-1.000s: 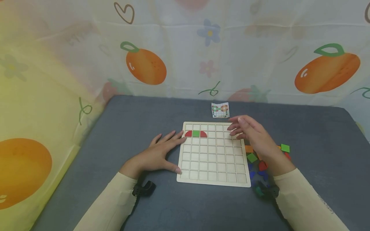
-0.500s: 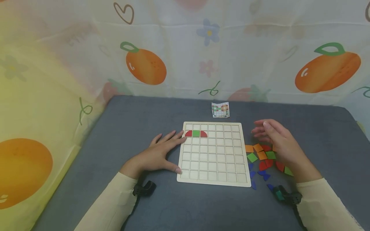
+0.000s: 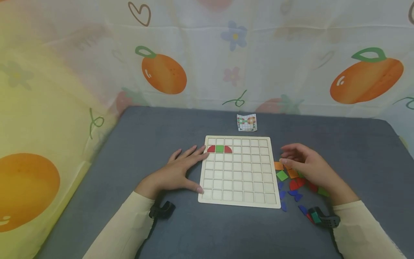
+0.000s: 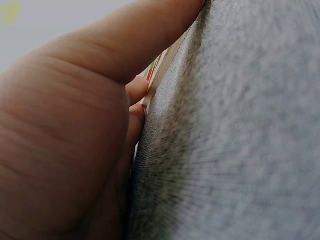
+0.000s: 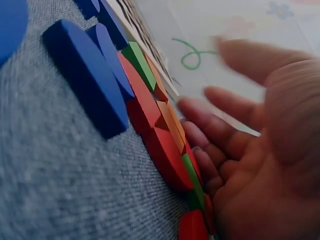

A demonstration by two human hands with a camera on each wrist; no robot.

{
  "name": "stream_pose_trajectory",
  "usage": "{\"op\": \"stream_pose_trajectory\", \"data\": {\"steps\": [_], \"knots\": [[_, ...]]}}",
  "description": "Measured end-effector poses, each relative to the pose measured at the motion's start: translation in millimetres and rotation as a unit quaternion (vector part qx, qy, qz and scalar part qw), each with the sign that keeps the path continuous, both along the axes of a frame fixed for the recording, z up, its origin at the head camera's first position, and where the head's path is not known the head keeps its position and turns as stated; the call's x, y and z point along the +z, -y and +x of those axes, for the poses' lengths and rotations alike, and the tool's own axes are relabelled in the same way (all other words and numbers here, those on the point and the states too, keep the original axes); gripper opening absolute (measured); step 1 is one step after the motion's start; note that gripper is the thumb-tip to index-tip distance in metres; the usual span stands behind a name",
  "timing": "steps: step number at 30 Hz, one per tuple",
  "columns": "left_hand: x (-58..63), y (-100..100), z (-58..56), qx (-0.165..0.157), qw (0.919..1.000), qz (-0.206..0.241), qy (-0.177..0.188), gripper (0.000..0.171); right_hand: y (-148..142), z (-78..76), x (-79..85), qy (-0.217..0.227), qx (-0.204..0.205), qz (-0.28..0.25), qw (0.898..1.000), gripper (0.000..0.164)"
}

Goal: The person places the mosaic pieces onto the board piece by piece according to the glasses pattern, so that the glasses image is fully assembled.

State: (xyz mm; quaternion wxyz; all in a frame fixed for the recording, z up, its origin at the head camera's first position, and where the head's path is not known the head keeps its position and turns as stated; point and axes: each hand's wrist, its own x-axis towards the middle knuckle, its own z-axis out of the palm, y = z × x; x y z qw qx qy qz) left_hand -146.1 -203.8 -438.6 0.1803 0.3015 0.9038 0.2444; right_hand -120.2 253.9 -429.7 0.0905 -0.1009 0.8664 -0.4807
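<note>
A pale wooden grid board [image 3: 237, 185] lies in the middle of the table. Near its upper left, a green square tile [image 3: 219, 148] sits in a cell between two red rounded tiles. My left hand [image 3: 178, 174] spreads along the board's left side, thumb and fingertips at the edge. Beyond the right edge my right hand [image 3: 312, 167] hovers over loose tiles, fingers loosely bent, nothing visible between them. In the right wrist view its fingertips are close by an orange tile [image 5: 171, 122] and red tiles [image 5: 167, 162]. Part of the pile is hidden under this hand.
Blue tiles [image 3: 292, 193] and a green square [image 3: 282, 175] lie along the board's right side, with several more nearby. A small printed pattern card [image 3: 247, 123] lies behind the board. A patterned cloth [image 3: 200, 46] hangs behind the grey table [image 3: 181, 230].
My right hand has moved right, off the board's upper right corner, then down over the loose tiles, its thumb lowering toward the fingers. The left hand has stayed at the board's edge.
</note>
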Motion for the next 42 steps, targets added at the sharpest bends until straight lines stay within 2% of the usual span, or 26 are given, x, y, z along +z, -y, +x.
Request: {"op": "stream_pose_trajectory", "data": {"steps": [2, 6, 10, 15, 25, 35, 42], "knots": [[0.1, 0, -0.1, 0.000, 1.0000, -0.001, -0.001, 0.120, 3, -0.8, -1.5, 0.008, 0.011, 0.014, 1.000, 0.050], [0.3, 0, 0.0, 0.000, 1.0000, -0.004, -0.002, 0.120, 7, -1.6, -3.7, -0.005, 0.024, 0.062, 0.998, 0.052], [1.3, -1, 0.5, 0.001, 1.0000, -0.006, -0.002, 0.120, 9, -1.8, -5.1, -0.035, 0.033, 0.097, 0.994, 0.044], [3.1, -1, 1.1, 0.001, 1.0000, -0.007, 0.000, 0.120, 10, -2.4, -5.2, -0.052, 0.029, 0.123, 0.991, 0.033], [0.1, -1, -0.8, 0.005, 1.0000, 0.007, 0.000, 0.116, 12, -2.8, -3.9, -0.022, 0.006, 0.102, 0.995, 0.030], [1.4, -1, -0.3, 0.007, 0.9998, 0.016, 0.004, 0.109, 11, 0.0, -2.0, -0.023, -0.016, 0.099, 0.995, 0.027], [-0.9, 1, 0.2, 0.009, 0.9998, 0.017, 0.003, 0.108, 11, 0.2, -1.2, -0.021, -0.016, 0.095, 0.995, 0.027]]}}
